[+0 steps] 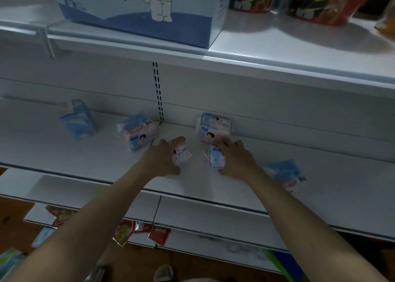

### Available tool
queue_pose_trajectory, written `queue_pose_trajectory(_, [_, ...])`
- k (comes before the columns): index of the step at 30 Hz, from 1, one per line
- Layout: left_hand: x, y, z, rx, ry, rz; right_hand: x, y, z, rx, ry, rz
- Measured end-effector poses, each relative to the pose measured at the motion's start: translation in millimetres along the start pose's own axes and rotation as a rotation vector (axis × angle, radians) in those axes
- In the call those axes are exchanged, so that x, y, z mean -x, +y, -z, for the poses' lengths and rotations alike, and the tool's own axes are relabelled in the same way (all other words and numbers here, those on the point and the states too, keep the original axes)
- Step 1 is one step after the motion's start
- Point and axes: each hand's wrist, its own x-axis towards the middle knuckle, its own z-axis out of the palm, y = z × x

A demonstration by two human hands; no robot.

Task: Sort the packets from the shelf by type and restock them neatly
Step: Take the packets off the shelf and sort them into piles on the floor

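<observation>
Pink-and-white soft plastic packets (pixel 182 153) (pixel 215 157) sit one in each fist, your left hand (pixel 162 157) and right hand (pixel 234 157) both clamped, just before the stacked pair (pixel 215 127). Set yours squarely against that stack, labels facing forward.

Shop: gondola shelf (pixel 277 198) w/ packets (pixel 214 126)

The shelf (pixel 277 175) looks like smooth white painted metal with a soft shine. The packets (pixel 215 127) on it have glossy plastic wrap. Above the shelf, the blue-white box (pixel 136 10) looks like matt cardboard, and the red bags (pixel 320 1) beside it are shiny foil-like plastic.
</observation>
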Motion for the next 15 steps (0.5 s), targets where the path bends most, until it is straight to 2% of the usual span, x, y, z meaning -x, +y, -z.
queue_pose_trajectory(7, [19,10,-6,0.019,0.053,0.04,1,2,-2,-0.026,0.005,0.035])
queue_pose_trajectory(11, [53,30,-20,-0.05,0.122,0.168,14,0,0,-0.083,0.026,0.163])
queue_pose_trajectory(15, [103,51,-43,-0.049,0.266,0.309,34,-15,7,-0.138,-0.059,0.343])
